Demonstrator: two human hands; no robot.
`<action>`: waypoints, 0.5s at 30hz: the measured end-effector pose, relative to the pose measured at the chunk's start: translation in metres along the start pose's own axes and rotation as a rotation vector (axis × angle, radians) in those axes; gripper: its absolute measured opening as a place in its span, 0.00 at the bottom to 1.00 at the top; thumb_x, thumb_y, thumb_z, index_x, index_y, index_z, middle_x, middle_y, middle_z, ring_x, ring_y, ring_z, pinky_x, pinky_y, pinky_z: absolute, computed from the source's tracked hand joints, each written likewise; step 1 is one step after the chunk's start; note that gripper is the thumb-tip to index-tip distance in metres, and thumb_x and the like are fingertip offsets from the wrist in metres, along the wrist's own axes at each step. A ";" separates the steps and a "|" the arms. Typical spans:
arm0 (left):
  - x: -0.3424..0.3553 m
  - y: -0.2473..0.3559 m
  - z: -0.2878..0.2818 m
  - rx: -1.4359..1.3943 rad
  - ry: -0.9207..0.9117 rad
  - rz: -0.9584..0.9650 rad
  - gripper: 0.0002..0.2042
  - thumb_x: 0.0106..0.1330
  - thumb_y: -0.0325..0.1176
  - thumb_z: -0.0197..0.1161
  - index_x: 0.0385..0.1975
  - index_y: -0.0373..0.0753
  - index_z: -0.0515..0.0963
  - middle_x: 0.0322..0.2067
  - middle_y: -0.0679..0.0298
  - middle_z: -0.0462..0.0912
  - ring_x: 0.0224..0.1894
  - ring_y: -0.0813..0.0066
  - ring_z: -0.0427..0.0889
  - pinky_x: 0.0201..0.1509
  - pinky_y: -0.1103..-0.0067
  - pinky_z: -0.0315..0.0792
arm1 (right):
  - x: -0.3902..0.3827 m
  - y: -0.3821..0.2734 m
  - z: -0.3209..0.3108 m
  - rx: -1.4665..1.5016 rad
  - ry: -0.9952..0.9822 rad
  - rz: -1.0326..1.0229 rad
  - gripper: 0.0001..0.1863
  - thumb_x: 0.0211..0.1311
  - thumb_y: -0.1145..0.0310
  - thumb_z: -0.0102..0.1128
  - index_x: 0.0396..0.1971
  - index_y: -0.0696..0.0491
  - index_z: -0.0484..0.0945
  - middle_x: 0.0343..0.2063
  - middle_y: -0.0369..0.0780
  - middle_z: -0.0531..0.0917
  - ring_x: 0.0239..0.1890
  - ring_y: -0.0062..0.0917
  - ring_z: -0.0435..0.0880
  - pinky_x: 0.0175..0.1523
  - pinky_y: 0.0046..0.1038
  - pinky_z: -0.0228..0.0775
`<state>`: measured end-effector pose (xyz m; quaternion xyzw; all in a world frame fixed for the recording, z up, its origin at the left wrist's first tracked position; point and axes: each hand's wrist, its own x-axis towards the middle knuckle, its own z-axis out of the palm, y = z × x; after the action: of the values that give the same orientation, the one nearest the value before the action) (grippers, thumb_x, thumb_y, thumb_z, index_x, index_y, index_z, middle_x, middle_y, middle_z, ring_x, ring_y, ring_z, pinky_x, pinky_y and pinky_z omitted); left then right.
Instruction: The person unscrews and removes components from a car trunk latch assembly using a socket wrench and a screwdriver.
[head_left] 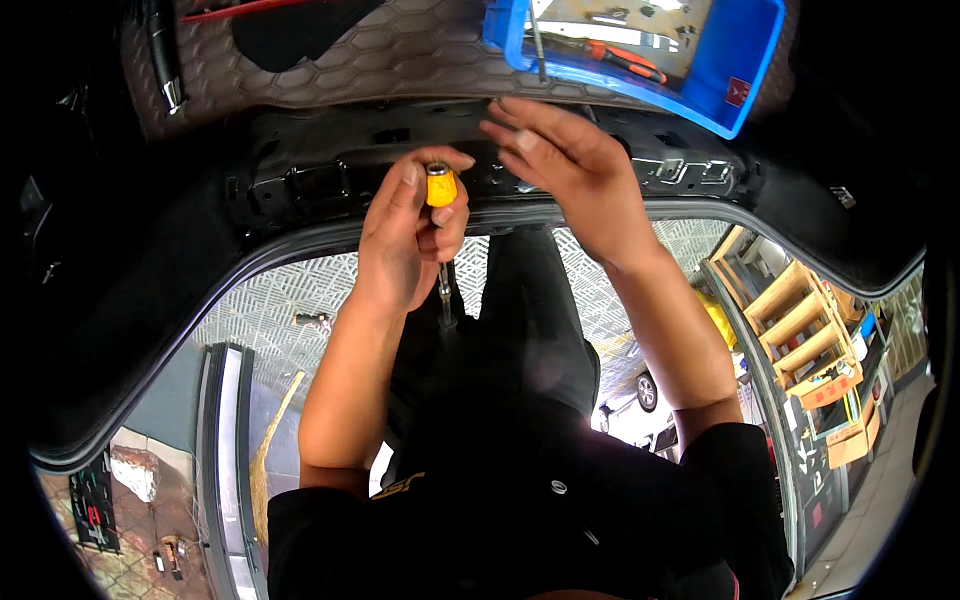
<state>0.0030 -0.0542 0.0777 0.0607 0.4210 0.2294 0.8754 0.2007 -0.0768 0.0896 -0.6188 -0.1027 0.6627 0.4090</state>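
Observation:
My left hand [400, 235] is closed around a yellow-handled tool [440, 188]. A silver ring-like socket end shows at the top of its yellow part, and a metal shaft [446, 285] comes out below my fingers. Whether shaft and handle are one piece is hidden by the hand. My right hand [575, 170] is raised beside it with the fingers stretched and slightly apart, holding nothing. Both hands hover over the black sill [330, 180] of a car's rear opening.
Beyond the sill, a blue bin [755, 60] on a quilted brown mat [420, 50] holds an orange-and-black handled tool [625, 62] and small metal parts. A black tool with a silver tip [165, 70] lies at far left. Wooden shelving [800, 315] stands at right, a broom [275, 450] at left.

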 end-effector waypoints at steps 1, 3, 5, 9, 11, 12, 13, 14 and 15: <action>-0.003 -0.001 -0.005 0.010 0.034 -0.016 0.21 0.82 0.52 0.44 0.55 0.40 0.73 0.27 0.69 0.63 0.22 0.83 0.56 0.24 0.84 0.51 | 0.009 0.004 0.004 0.019 0.004 0.033 0.18 0.75 0.68 0.61 0.57 0.62 0.79 0.53 0.45 0.85 0.55 0.28 0.85 0.57 0.27 0.81; -0.012 -0.008 -0.015 0.026 0.102 -0.052 0.20 0.82 0.51 0.44 0.54 0.41 0.73 0.26 0.69 0.62 0.22 0.82 0.56 0.23 0.83 0.51 | 0.029 0.016 0.004 -0.070 0.022 0.192 0.19 0.74 0.66 0.62 0.57 0.62 0.80 0.48 0.44 0.87 0.47 0.26 0.87 0.52 0.26 0.81; -0.022 -0.015 -0.027 0.026 0.150 -0.088 0.20 0.82 0.52 0.45 0.53 0.42 0.73 0.26 0.69 0.62 0.21 0.82 0.54 0.23 0.83 0.50 | 0.045 0.031 0.007 -0.185 0.010 0.204 0.20 0.73 0.64 0.63 0.57 0.63 0.80 0.39 0.41 0.89 0.36 0.23 0.87 0.43 0.23 0.80; -0.024 -0.017 -0.048 -0.078 0.205 -0.020 0.20 0.80 0.55 0.48 0.50 0.43 0.73 0.26 0.69 0.62 0.21 0.84 0.53 0.22 0.84 0.47 | 0.074 0.054 0.018 -0.317 -0.158 -0.061 0.17 0.73 0.71 0.56 0.57 0.59 0.81 0.39 0.43 0.90 0.42 0.26 0.90 0.48 0.27 0.81; -0.018 -0.013 -0.056 -0.098 0.200 -0.010 0.20 0.80 0.55 0.48 0.50 0.43 0.73 0.26 0.69 0.62 0.21 0.85 0.53 0.22 0.85 0.47 | 0.090 0.056 0.024 -0.479 -0.244 -0.093 0.17 0.72 0.71 0.57 0.57 0.57 0.82 0.39 0.44 0.90 0.43 0.28 0.91 0.50 0.28 0.81; -0.016 -0.012 -0.059 -0.110 0.199 0.001 0.20 0.80 0.55 0.48 0.50 0.43 0.73 0.26 0.69 0.62 0.21 0.85 0.53 0.22 0.85 0.47 | 0.098 0.053 0.027 -0.563 -0.294 -0.110 0.17 0.71 0.71 0.58 0.56 0.56 0.82 0.39 0.45 0.90 0.44 0.30 0.91 0.51 0.29 0.81; -0.015 -0.013 -0.062 -0.133 0.201 -0.001 0.20 0.80 0.55 0.48 0.51 0.43 0.73 0.26 0.70 0.62 0.20 0.85 0.53 0.21 0.85 0.48 | 0.106 0.045 0.031 -0.792 -0.351 -0.103 0.17 0.71 0.70 0.62 0.57 0.55 0.82 0.47 0.43 0.89 0.45 0.26 0.90 0.53 0.28 0.81; -0.015 -0.013 -0.064 -0.133 0.219 -0.004 0.20 0.80 0.55 0.48 0.51 0.43 0.73 0.26 0.70 0.61 0.20 0.85 0.53 0.21 0.85 0.48 | 0.114 0.041 0.035 -0.903 -0.397 -0.121 0.16 0.70 0.69 0.63 0.55 0.53 0.84 0.46 0.43 0.89 0.44 0.27 0.90 0.53 0.28 0.80; -0.017 -0.013 -0.065 -0.134 0.234 -0.008 0.20 0.80 0.54 0.48 0.51 0.43 0.73 0.26 0.70 0.61 0.21 0.85 0.53 0.21 0.85 0.48 | 0.121 0.038 0.038 -1.016 -0.442 -0.138 0.15 0.69 0.68 0.64 0.53 0.52 0.85 0.44 0.43 0.89 0.43 0.27 0.90 0.52 0.28 0.80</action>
<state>-0.0509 -0.0787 0.0444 -0.0266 0.5045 0.2591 0.8232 0.1629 -0.0059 -0.0155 -0.5762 -0.5328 0.6158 0.0705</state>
